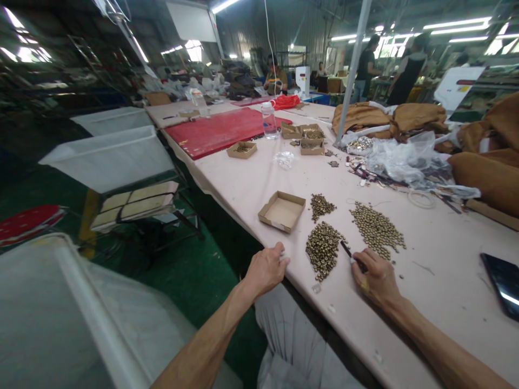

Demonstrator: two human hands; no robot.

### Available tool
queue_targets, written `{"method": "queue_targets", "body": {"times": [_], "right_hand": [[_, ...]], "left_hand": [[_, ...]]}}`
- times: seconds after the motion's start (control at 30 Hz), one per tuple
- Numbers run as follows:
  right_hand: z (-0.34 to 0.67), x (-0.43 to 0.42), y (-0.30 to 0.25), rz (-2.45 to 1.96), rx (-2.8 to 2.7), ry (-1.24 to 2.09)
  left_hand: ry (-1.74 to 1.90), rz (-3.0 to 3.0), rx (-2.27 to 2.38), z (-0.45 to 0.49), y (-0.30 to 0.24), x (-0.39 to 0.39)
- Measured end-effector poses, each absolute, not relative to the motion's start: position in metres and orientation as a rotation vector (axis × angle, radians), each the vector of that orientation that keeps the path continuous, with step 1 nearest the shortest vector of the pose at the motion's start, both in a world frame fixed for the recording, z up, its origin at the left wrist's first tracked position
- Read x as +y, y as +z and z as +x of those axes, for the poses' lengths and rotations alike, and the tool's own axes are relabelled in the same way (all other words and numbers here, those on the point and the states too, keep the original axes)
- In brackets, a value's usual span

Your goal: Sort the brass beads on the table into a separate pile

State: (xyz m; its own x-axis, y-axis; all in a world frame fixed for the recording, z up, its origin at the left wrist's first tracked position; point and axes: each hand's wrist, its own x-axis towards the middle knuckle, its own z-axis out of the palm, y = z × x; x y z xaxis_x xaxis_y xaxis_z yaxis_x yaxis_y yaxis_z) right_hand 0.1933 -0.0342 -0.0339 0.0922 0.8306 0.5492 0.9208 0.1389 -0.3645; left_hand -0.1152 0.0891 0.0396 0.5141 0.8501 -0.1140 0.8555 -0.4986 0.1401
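My left hand (265,268) rests at the near edge of the long pale table (251,183), its fingers curled over the edge with nothing plainly in them. My right hand (375,276) lies on the table, fingers closed round a thin dark tool (348,252) whose tip points at a heap of small brass pieces (323,248). A second, smaller heap (321,206) lies behind it and a wider spread of brass pieces (377,229) lies to the right. An open, empty cardboard box (281,210) sits just beyond my left hand.
A dark phone (503,281) lies at the right edge. Clear plastic bags (405,159), brown garments (482,162), small boxes (308,138), a water bottle (268,120) and a red mat (219,132) sit farther along. A metal pole (351,70) rises from the table. People work in the background.
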Motion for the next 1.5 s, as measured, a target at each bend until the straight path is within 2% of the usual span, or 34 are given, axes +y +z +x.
{"method": "queue_targets", "body": {"times": [0.33, 0.97, 1.5], "right_hand": [[0.193, -0.031, -0.026, -1.759, -1.769, -0.158], [0.183, -0.016, -0.031, -1.958, -1.777, -0.405], [0.178, -0.016, -0.030, -1.921, -1.763, -0.314]], "left_hand": [[-0.046, 2.560, 1.474, -0.115, 0.041, 0.088], [-0.032, 2.573, 1.467, -0.116, 0.040, 0.090], [-0.014, 2.521, 1.448, -0.114, 0.044, 0.092]]}}
